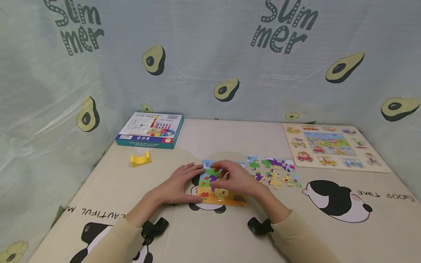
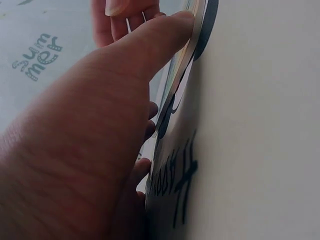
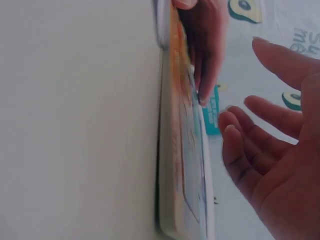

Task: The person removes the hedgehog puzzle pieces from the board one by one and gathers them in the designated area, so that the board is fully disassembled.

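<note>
A small jigsaw puzzle board (image 1: 208,199) with a colourful cartoon picture lies on the table, in front of the person. At its left side is the left hand (image 1: 179,184). Its thumb (image 2: 172,25) touches the board's near left corner, and the fingertips reach the far left edge. Over the middle of the board hovers the right hand (image 1: 237,178), hiding part of the picture. In the right wrist view its fingers (image 3: 240,150) are loosely bent, the thumb stands apart, and nothing shows between them. Several loose jigsaw pieces (image 1: 275,179) lie right of the board.
A blue-edged flat box (image 1: 148,131) stands at the back left, with a yellow curved block (image 1: 140,159) before it. At the back right lies a larger board with vehicle pictures (image 1: 329,148). A printed cloth (image 1: 223,237) covers the table, and patterned sheeting (image 1: 197,54) hangs behind.
</note>
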### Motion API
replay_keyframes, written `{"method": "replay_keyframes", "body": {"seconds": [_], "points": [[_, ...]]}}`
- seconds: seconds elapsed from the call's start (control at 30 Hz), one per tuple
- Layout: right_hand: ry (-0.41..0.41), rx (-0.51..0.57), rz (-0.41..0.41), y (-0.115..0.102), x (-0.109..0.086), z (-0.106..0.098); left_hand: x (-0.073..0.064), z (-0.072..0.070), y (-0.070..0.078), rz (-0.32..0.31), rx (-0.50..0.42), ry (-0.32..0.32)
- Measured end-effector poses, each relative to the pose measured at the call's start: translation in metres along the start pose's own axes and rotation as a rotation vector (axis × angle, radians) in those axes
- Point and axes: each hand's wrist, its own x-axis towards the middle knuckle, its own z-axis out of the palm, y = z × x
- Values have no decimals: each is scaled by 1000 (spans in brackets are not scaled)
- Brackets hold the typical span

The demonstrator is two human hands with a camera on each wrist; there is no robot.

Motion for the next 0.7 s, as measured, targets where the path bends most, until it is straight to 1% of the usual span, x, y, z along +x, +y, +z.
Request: {"method": "replay_keyframes", "body": {"seconds": [0.13, 0.2, 0.4, 0.47, 0.57, 0.7], "points": [[-31, 8, 26, 0, 3, 7, 1, 0, -1, 5, 12, -8], [-42, -3, 43, -1, 5, 9, 0, -1, -2, 1, 18, -1], [-67, -55, 74, -2, 4, 13, -2, 2, -3, -37, 11, -5], [-68, -60, 80, 0, 3, 14, -2, 2, -2, -40, 9, -6], [-66, -76, 88, 1, 2, 16, -1, 2, -1, -28, 6, -5], [-57, -135, 88, 2, 2, 19, 1, 1, -1, -26, 13, -7]]}}
